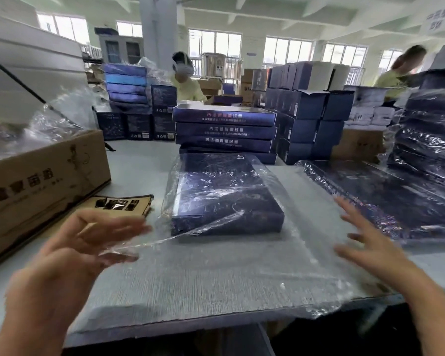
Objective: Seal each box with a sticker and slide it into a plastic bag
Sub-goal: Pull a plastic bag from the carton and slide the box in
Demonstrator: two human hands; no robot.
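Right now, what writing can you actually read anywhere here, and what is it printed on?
"古法": the start of the white title on the side edges of the stacked blue boxes; the rest is blurred.
Cardboard carton: large black characters, too blurred to read.
Brown pouch: black characters, unreadable.
Hanging sign: blurred.
Small dark boxes at the back: print too small to read.

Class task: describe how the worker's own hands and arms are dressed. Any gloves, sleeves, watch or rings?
The left hand and right hand are both bare, with no gloves. No sleeves show up to the frame edge, and no watch or bracelet shows. Motion blur leaves rings uncertain.
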